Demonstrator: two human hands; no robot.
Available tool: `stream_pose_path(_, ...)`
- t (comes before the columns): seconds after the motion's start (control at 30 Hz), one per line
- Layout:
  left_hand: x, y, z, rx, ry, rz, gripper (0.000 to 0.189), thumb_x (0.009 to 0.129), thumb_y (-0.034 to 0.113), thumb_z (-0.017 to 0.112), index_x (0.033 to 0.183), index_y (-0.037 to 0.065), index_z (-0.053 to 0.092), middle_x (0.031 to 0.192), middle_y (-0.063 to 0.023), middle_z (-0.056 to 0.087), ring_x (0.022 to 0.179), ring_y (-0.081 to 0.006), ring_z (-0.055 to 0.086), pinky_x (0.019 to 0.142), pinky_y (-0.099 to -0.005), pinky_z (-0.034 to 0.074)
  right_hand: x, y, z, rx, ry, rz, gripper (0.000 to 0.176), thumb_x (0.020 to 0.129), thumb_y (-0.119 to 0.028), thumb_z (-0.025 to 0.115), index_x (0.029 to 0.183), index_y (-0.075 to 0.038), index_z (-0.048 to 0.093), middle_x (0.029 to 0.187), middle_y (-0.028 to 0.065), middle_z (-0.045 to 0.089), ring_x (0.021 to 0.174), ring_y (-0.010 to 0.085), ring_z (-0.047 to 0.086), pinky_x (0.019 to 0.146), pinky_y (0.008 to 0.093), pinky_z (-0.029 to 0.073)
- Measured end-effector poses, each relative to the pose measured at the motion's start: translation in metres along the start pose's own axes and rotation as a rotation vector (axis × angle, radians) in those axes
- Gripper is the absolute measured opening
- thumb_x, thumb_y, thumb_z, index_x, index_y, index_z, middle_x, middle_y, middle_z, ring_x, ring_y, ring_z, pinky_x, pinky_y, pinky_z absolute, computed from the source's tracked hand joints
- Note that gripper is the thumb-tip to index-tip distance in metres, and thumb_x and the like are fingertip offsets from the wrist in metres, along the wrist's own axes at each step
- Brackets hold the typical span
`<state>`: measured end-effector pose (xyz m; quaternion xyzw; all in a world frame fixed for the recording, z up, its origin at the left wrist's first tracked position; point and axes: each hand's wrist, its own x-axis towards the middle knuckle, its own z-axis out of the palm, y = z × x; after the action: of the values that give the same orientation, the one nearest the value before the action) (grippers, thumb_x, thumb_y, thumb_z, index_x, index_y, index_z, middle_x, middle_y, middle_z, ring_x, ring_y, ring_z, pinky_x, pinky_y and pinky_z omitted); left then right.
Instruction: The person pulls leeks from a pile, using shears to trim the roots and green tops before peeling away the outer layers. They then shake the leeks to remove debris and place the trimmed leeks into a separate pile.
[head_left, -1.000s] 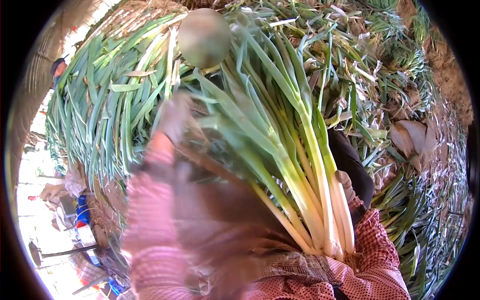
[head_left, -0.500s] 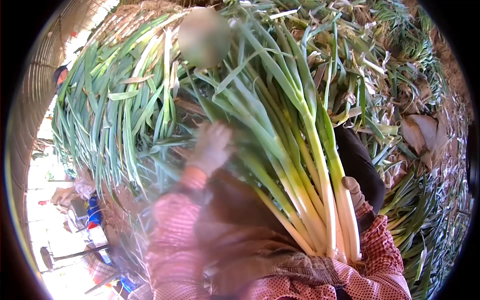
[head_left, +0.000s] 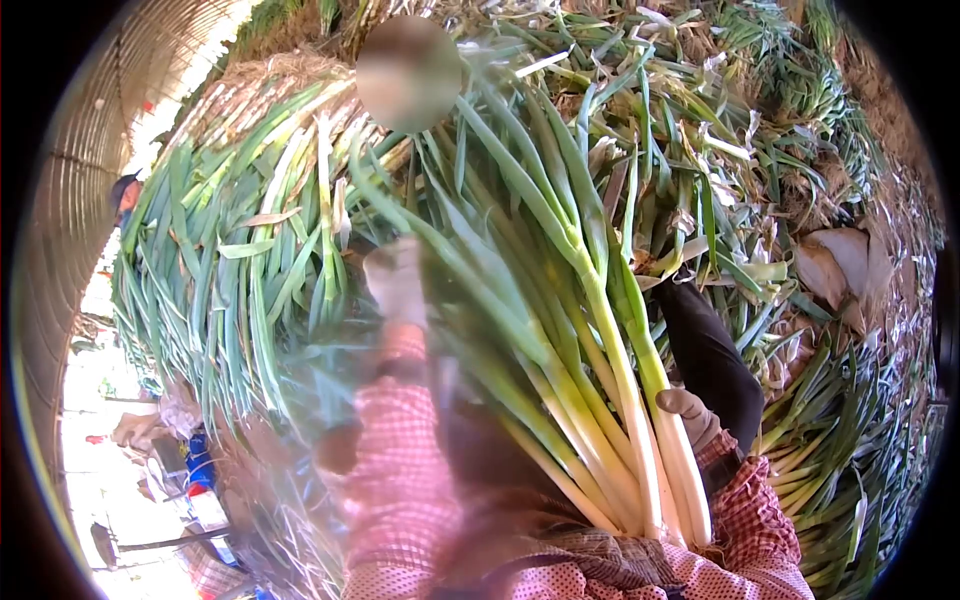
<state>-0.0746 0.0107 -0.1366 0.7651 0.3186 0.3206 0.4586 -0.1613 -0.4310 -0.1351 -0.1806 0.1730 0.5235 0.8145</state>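
A bundle of leeks (head_left: 600, 420) leans across my lap, white root ends towards me and long green leaves fanning away. My right hand (head_left: 692, 415), in a pale glove, is closed around the bundle's right side; its thumb shows against the outermost white stalk and the other fingers are hidden behind. My left hand (head_left: 396, 278), also gloved, is stretched forward at the left edge of the fanned leaves. Motion smears its fingers.
A big heap of leeks (head_left: 215, 260) lies ahead on the left. More leeks (head_left: 820, 450) lie at the right, near a brown dry husk-like piece (head_left: 835, 265). Loose leaves (head_left: 690, 130) cover the far ground. Another person (head_left: 125, 195) shows at the left edge.
My left hand has moved slightly left, its forearm now pointing straighter ahead. The leek bundle and my right hand sit slightly lower and further left in view, the grip kept.
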Motion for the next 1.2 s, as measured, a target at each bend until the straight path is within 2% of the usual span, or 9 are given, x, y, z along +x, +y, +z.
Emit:
stream_pose_path(0.07, 0.006, 0.016, 0.011, 0.41, -0.021, 0.097, 0.058, 0.081, 0.025, 0.078, 0.126, -0.006, 0.057, 0.098, -0.0158, 0.069, 0.094, -0.027, 0.066, 0.088, -0.0376, 0.052, 0.001, -0.002, -0.009, -0.017, -0.008, 0.009, 0.067, 0.084, -0.012, 0.072, 0.146, -0.006, 0.046, 0.128, 0.0149, 0.066, 0.112, 0.0273, 0.067, 0.1, 0.0394, 0.054)
stream_pose_path(0.13, 0.052, -0.039, 0.013, 0.067, -0.281, -0.222, 0.068, 0.079, 0.024, 0.079, 0.134, -0.004, 0.052, 0.096, -0.0147, 0.068, 0.088, -0.0253, 0.066, 0.081, -0.0378, 0.053, 0.002, -0.002, -0.014, -0.041, -0.01, 0.007, 0.069, 0.084, -0.013, 0.073, 0.147, -0.005, 0.045, 0.131, 0.0147, 0.064, 0.113, 0.0266, 0.066, 0.101, 0.0395, 0.053)
stream_pose_path(0.23, 0.031, 0.038, 0.003, -0.252, -0.012, -0.563, 0.03, 0.089, 0.011, 0.068, 0.118, 0.008, 0.062, 0.074, 0.0021, 0.058, 0.054, -0.0096, 0.048, 0.046, -0.0258, 0.037, 0.003, -0.004, -0.014, -0.045, -0.019, 0.027, 0.073, 0.084, -0.016, 0.074, 0.148, -0.004, 0.042, 0.135, 0.0146, 0.061, 0.117, 0.0256, 0.064, 0.104, 0.0396, 0.051)
stream_pose_path(0.37, 0.09, -0.041, -0.023, 0.547, -0.122, 0.19, 0.051, 0.084, 0.028, 0.075, 0.128, 0.011, 0.058, 0.102, -0.0148, 0.066, 0.089, -0.0316, 0.066, 0.079, -0.0455, 0.053, 0.003, -0.006, 0.0, -0.111, -0.057, -0.016, 0.076, 0.083, -0.019, 0.074, 0.149, -0.002, 0.04, 0.137, 0.0152, 0.059, 0.12, 0.0251, 0.062, 0.106, 0.0397, 0.049)
stream_pose_path(0.47, 0.081, 0.086, -0.03, 1.12, -0.211, 0.455, 0.074, 0.079, 0.041, 0.079, 0.142, 0.017, 0.05, 0.141, -0.0239, 0.052, 0.118, -0.0436, 0.058, 0.098, -0.0527, 0.047, 0.006, -0.005, 0.009, -0.088, -0.082, -0.019, 0.075, 0.085, -0.02, 0.074, 0.148, 0.001, 0.04, 0.137, 0.0179, 0.059, 0.12, 0.0259, 0.062, 0.106, 0.0394, 0.049)
stream_pose_path(0.57, 0.069, 0.14, -0.045, 1.043, -0.091, 0.799, 0.091, 0.075, 0.048, 0.082, 0.148, 0.009, 0.044, 0.149, -0.0278, 0.043, 0.136, -0.0431, 0.045, 0.105, -0.0508, 0.043, 0.012, 0.0, -0.006, -0.134, -0.155, -0.043, 0.07, 0.09, -0.026, 0.07, 0.147, 0.002, 0.041, 0.133, 0.0177, 0.063, 0.114, 0.0268, 0.066, 0.105, 0.0396, 0.051)
stream_pose_path(0.67, 0.019, 0.09, -0.092, 0.692, -0.507, 0.395, 0.041, 0.097, 0.039, 0.064, 0.102, -0.001, 0.067, 0.079, -0.012, 0.068, 0.072, -0.0269, 0.068, 0.067, -0.0411, 0.053, -0.002, -0.002, 0.043, -0.157, -0.021, -0.121, 0.067, 0.081, -0.025, 0.077, 0.139, 0.0, 0.053, 0.122, 0.0152, 0.068, 0.107, 0.0258, 0.068, 0.098, 0.0385, 0.054)
stream_pose_path(0.83, -0.158, 0.026, -0.133, 0.822, -1.582, -0.67, 0.072, 0.099, 0.066, 0.044, 0.129, 0.0, 0.052, 0.114, -0.0185, 0.068, 0.097, -0.0298, 0.07, 0.079, -0.0409, 0.06, 0.025, 0.007, 0.025, -0.472, -0.112, -0.236, 0.069, 0.079, -0.026, 0.077, 0.138, 0.0, 0.053, 0.123, 0.0154, 0.068, 0.108, 0.0258, 0.067, 0.098, 0.039, 0.053)
stream_pose_path(1.2, -0.222, 0.074, -0.034, 0.414, -1.458, -0.488, 0.073, 0.098, 0.064, 0.048, 0.134, 0.0, 0.05, 0.119, -0.0171, 0.066, 0.102, -0.0269, 0.066, 0.084, -0.0382, 0.056, 0.0, 0.035, 0.047, -0.74, -0.089, -0.491, 0.073, 0.075, -0.026, 0.079, 0.138, -0.001, 0.054, 0.123, 0.0156, 0.067, 0.11, 0.0257, 0.065, 0.099, 0.04, 0.051)
